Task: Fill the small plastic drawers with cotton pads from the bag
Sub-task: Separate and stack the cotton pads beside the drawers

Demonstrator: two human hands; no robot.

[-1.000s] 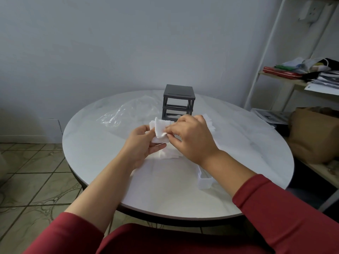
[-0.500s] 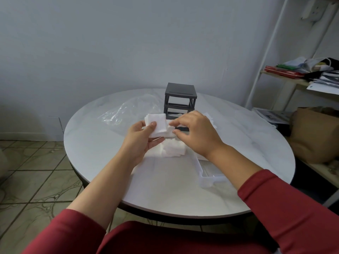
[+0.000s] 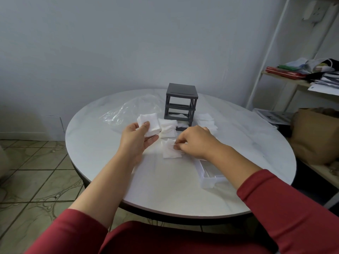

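Note:
My left hand (image 3: 136, 138) holds a small stack of white square cotton pads (image 3: 150, 123), thumb on top. My right hand (image 3: 194, 143) pinches pads from a low pile of cotton pads (image 3: 169, 152) lying on the table. Another heap of pads (image 3: 167, 128) sits between the hands, and more pads (image 3: 206, 121) lie right of the dark grey drawer frame (image 3: 181, 105). A clear plastic drawer (image 3: 211, 173) lies pulled out on the table under my right forearm. The crumpled clear bag (image 3: 132, 110) lies left of the frame.
The round white marble table (image 3: 102, 153) stands against a pale wall. A white shelf unit (image 3: 300, 83) with papers and clothes is at the right, with a brown bag (image 3: 315, 136) below it. Tiled floor lies to the left.
My right hand dropped from the stack in my left hand down to the pile on the table. My left hand shifted slightly left, still holding its pads.

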